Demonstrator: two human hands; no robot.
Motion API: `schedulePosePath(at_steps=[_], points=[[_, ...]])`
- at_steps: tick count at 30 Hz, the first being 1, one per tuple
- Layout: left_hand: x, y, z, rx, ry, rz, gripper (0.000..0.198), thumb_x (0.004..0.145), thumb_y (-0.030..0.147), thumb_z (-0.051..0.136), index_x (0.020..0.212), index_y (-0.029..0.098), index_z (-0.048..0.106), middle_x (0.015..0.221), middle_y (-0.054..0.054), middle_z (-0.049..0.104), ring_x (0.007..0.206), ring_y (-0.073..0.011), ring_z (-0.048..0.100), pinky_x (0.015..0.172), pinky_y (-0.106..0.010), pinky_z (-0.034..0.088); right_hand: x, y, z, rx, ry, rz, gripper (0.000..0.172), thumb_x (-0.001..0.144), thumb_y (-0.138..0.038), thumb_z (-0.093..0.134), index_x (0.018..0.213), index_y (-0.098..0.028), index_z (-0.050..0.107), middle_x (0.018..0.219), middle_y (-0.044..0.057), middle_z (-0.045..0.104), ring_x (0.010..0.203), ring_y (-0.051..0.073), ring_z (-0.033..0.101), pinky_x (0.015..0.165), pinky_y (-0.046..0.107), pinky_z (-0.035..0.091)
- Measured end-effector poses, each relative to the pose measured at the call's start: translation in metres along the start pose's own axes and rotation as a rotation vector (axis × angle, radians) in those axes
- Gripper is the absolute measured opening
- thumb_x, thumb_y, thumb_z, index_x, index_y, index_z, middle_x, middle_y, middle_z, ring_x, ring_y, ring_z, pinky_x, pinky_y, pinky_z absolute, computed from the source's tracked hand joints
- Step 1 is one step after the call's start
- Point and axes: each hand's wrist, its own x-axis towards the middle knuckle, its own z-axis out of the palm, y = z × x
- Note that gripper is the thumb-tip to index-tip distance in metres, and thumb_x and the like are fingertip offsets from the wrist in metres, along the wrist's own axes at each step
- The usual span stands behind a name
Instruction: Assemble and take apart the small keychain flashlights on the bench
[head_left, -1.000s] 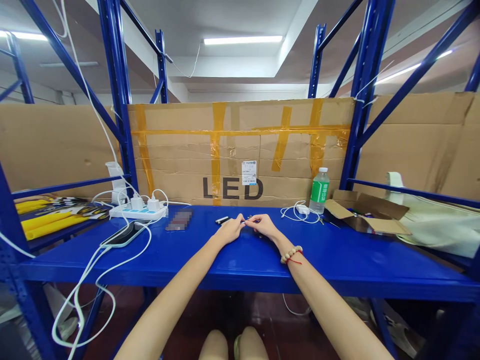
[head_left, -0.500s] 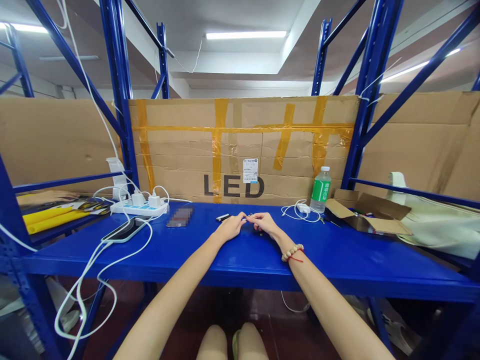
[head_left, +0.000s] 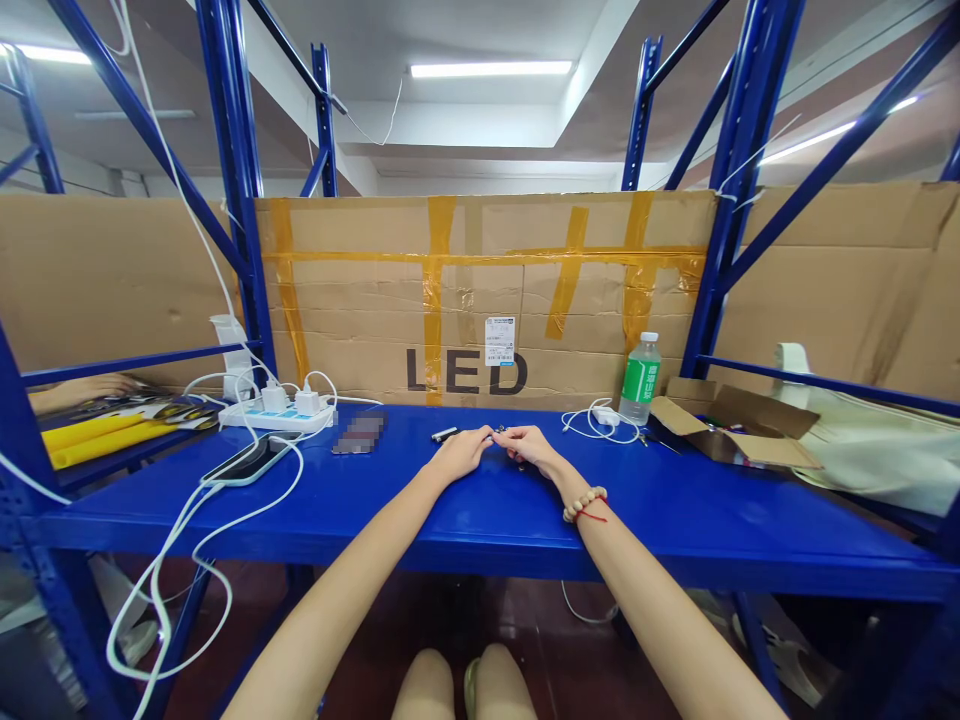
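My left hand (head_left: 463,453) and my right hand (head_left: 527,446) meet fingertip to fingertip over the middle of the blue table (head_left: 450,520). Both are closed in a pinch on something small, too tiny to name and mostly covered by the fingers. Small dark bits show by the right fingers, but their kind is unclear. Just beyond the left hand lies a short black-and-white pen-like item (head_left: 444,435). A beaded bracelet (head_left: 585,504) with a red string circles my right wrist.
Leftward are a white power strip (head_left: 279,415), a phone (head_left: 251,460) with trailing cables and a blurred flat item (head_left: 358,433). To the right stand a charger with cable (head_left: 604,417), a water bottle (head_left: 640,380) and an open cardboard box (head_left: 731,430). Behind rises a cardboard panel (head_left: 360,300).
My hands stay nearly where they were, still pinched together. At the far left edge, another person's forearm and hand have come further into view over the neighbouring table.
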Motion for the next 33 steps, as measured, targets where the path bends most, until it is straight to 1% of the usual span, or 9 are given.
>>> schedulePosePath(at_steps=[12,23,28,33], points=[[0.0018,-0.0024,0.0018,-0.011,0.032,0.032,0.020,0.092,0.024,0.032,0.098,0.020,0.051,0.096,-0.006,0.066,0.088,-0.0193,0.062,0.077,-0.028,0.046,-0.0020,-0.0022,-0.0005,0.029,-0.002,0.029,0.041,0.045,-0.049,0.076,0.054,-0.014,0.057,0.040,-0.005,0.045,0.038,0.003,0.035,0.038,0.018,0.025],[0.0026,-0.0022,0.0024,0.006,0.045,0.027,0.019,0.092,0.024,0.032,0.097,0.020,0.050,0.097,-0.006,0.065,0.089,-0.0189,0.062,0.077,-0.028,0.046,-0.0018,-0.0026,-0.0001,0.061,-0.008,0.031,0.043,0.045,-0.051,0.075,0.054,-0.014,0.055,0.043,-0.005,0.044,0.040,0.004,0.035,0.037,0.018,0.025],[0.0021,0.0002,0.0022,0.014,0.056,0.023,0.018,0.092,0.023,0.032,0.098,0.018,0.048,0.099,-0.008,0.063,0.092,-0.0198,0.060,0.079,-0.029,0.046,-0.0018,-0.0038,-0.0008,0.082,-0.019,0.031,0.044,0.046,-0.051,0.075,0.054,-0.015,0.052,0.044,-0.006,0.041,0.041,0.003,0.033,0.038,0.018,0.023],[0.0007,0.0030,0.0004,0.011,0.053,0.027,0.017,0.093,0.023,0.031,0.096,0.018,0.046,0.097,-0.009,0.063,0.091,-0.0211,0.061,0.077,-0.030,0.046,-0.0049,-0.0071,-0.0011,0.088,-0.033,0.034,0.044,0.047,-0.052,0.074,0.054,-0.015,0.051,0.044,-0.006,0.041,0.041,0.003,0.032,0.038,0.018,0.022]])
